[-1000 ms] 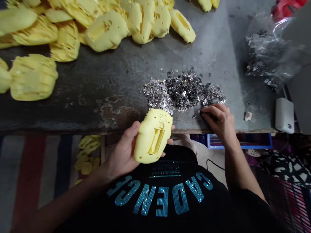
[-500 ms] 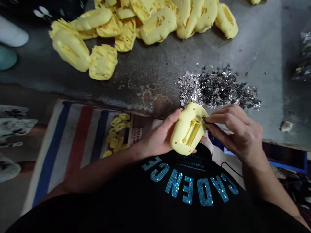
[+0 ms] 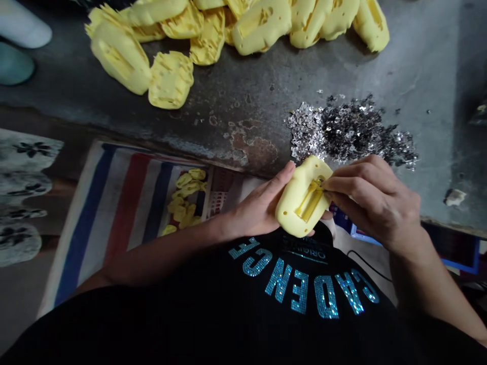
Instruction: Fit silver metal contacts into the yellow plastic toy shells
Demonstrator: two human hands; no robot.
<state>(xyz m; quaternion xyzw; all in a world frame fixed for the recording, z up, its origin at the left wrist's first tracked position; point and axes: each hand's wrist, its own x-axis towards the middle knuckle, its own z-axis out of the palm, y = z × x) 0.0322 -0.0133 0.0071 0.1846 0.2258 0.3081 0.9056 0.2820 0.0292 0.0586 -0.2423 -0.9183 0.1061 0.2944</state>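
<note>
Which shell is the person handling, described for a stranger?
Below the heap of yellow moulded shells on the grey workbench, one shell sits apart at the near edge. It alone is cradled in the left hand, with the right hand at its slot.

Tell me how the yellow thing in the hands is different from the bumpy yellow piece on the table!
The yellow molded casing is held up by the left hand and right hand, but the ridged yellow piece lies on the gray table. The casing looks smooth and rounded with a long slot, while the ridged piece has jagged, ridged edges. Both are the same pale yellow.
</note>
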